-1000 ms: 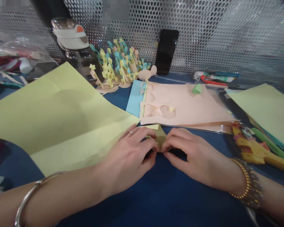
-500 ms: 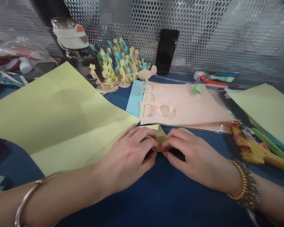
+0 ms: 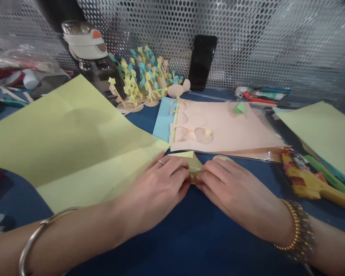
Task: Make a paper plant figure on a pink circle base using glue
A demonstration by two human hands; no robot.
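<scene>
A small folded piece of yellow-green paper (image 3: 193, 165) sits at the middle of the blue tabletop (image 3: 172, 237). My left hand (image 3: 156, 186) and my right hand (image 3: 232, 188) pinch it between them from either side, and my fingers hide its lower part. Behind my left hand lies a large creased sheet of yellow-green paper (image 3: 69, 142), its corner close to my left wrist. A stack of peach paper with circles cut out (image 3: 227, 130) lies just beyond my fingertips.
A standing paper-strip craft (image 3: 140, 80) and a black phone (image 3: 201, 63) stand against a perforated metal panel (image 3: 276, 46). A glass jar (image 3: 99, 73) is at back left. Green sheets (image 3: 322, 134) and a yellow tool (image 3: 304, 184) lie at right.
My hands have closed in on the folded paper and flattened over it, with my right hand's fingers lying lower. The dark gap under the paper has gone. The other papers have not moved.
</scene>
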